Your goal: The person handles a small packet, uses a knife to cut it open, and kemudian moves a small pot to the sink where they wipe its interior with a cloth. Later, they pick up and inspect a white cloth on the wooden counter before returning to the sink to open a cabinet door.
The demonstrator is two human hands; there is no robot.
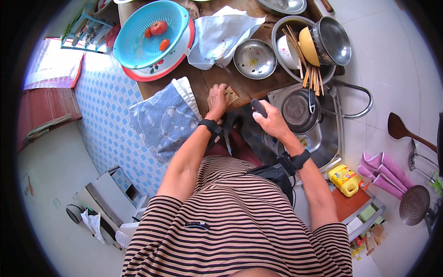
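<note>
My left hand (218, 98) rests at the front edge of the wooden table (199, 79), fingers curled down beside a small patterned piece (232, 95) with a reddish border. Whether the fingers grip that piece is hidden. My right hand (273, 117) is closed around the dark handle of a knife-like tool (259, 107). Its front part is thin and blurred, pointing away over the table edge. A blue towel (161, 119) hangs over the edge left of my left hand. Beyond both hands sits a metal bowl (255, 59) with scraps and some yellow liquid inside.
A blue colander (138, 48) holding tomatoes sits on a red-rimmed basin (135, 74), near a white cloth (221, 38). At right, a large basin (328, 74) holds bowls and chopsticks, beside a sink (323, 152) with a pan (300, 110) and faucet (367, 97). A yellow jug (346, 178) stands nearer me.
</note>
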